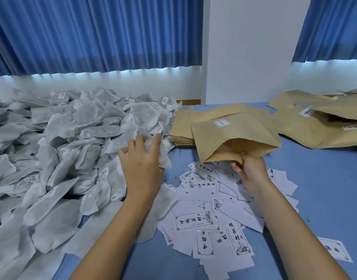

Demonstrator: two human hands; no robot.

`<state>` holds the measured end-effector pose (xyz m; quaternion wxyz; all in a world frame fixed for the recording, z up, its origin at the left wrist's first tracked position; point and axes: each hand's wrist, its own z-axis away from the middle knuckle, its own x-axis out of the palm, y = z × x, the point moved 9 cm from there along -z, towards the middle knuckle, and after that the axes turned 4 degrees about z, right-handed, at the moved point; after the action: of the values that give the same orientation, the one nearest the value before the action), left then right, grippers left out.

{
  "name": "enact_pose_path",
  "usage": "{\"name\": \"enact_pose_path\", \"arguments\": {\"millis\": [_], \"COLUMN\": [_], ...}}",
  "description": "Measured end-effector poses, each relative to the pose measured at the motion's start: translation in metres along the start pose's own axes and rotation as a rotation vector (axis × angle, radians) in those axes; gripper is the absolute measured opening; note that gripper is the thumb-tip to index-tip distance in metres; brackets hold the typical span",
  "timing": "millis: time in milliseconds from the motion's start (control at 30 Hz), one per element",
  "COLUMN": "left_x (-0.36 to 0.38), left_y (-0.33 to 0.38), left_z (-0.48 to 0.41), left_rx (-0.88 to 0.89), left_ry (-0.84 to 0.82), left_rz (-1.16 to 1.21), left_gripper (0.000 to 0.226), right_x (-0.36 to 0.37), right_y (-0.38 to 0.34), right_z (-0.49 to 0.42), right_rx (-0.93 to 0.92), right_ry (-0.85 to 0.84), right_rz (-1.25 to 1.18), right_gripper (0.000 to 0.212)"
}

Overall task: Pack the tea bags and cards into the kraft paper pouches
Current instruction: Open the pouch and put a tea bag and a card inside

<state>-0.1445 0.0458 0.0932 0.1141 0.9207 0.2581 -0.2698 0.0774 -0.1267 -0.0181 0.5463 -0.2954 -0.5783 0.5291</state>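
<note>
Cards (195,220) beside open blue tabletop (325,188)

Blue curtains (82,33) are hanging either side of a white pillar (246,49) rising behind the blue surface (319,188); daylight is glowing under their hems.

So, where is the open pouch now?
In the head view, right of centre: the right hand holds the open pouch by its mouth, above the cards, beside the pouch stack.
</note>
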Motion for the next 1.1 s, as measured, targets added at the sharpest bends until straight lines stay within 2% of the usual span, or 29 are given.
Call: {"name": "enact_pose_path", "arguments": {"millis": [100, 167, 233, 300, 367, 400, 433, 500, 667, 800, 900, 1000, 1100], "left_x": [-0.019, -0.024, -0.021, -0.003, 0.034, 0.051, 0.062, 0.068, 0.067, 0.041, 0.017, 0.014, 0.045], "left_y": [-0.001, 0.001, 0.003, 0.003, -0.005, -0.010, -0.013, -0.018, -0.012, 0.015, 0.075, 0.144, 0.177], "left_z": [0.001, -0.002, -0.007, 0.000, 0.031, 0.055, 0.075, 0.092, 0.083, 0.046, 0.020, 0.005, -0.008], "left_rx": [0.091, 0.119, 0.047, -0.032, -0.114, -0.149, -0.190, -0.251, -0.185, -0.148, 0.041, 0.156, 0.123], "left_ry": [0.179, 0.134, -0.007, -0.284, -0.744, -1.001, -1.188, -1.313, -1.281, -0.921, -0.685, -0.643, -0.697], "left_rz": [0.141, 0.247, 0.229, 0.072, -0.049, -0.082, -0.089, -0.082, -0.111, -0.010, 0.333, 0.580, 0.482], "left_gripper": [0.056, 0.049, 0.043, 0.039, 0.044, 0.051, 0.061, 0.073, 0.062, 0.056, 0.055, 0.054, 0.038], "right_x": [-0.001, -0.002, -0.003, -0.003, -0.003, -0.004, -0.004, -0.004, -0.002, 0.001, 0.002, 0.003, 0.004], "right_y": [0.000, 0.002, 0.004, 0.006, 0.008, 0.008, 0.007, 0.008, 0.008, 0.007, 0.008, 0.016, 0.028], "right_z": [0.001, 0.000, -0.002, -0.003, -0.002, -0.002, -0.002, -0.001, 0.001, 0.003, 0.004, 0.007, 0.015], "right_rx": [0.007, 0.008, 0.019, 0.036, 0.043, 0.042, 0.041, 0.040, 0.045, 0.040, 0.037, 0.022, 0.087], "right_ry": [0.003, 0.005, 0.012, 0.018, 0.018, 0.021, 0.023, 0.023, 0.012, 0.000, 0.007, -0.019, -0.022], "right_rz": [0.000, 0.007, 0.017, 0.030, 0.036, 0.035, 0.034, 0.031, 0.044, 0.058, 0.108, 0.254, 0.175], "right_gripper": [0.022, 0.022, 0.021, 0.020, 0.019, 0.019, 0.020, 0.019, 0.018, 0.019, 0.020, 0.027, 0.029]}}
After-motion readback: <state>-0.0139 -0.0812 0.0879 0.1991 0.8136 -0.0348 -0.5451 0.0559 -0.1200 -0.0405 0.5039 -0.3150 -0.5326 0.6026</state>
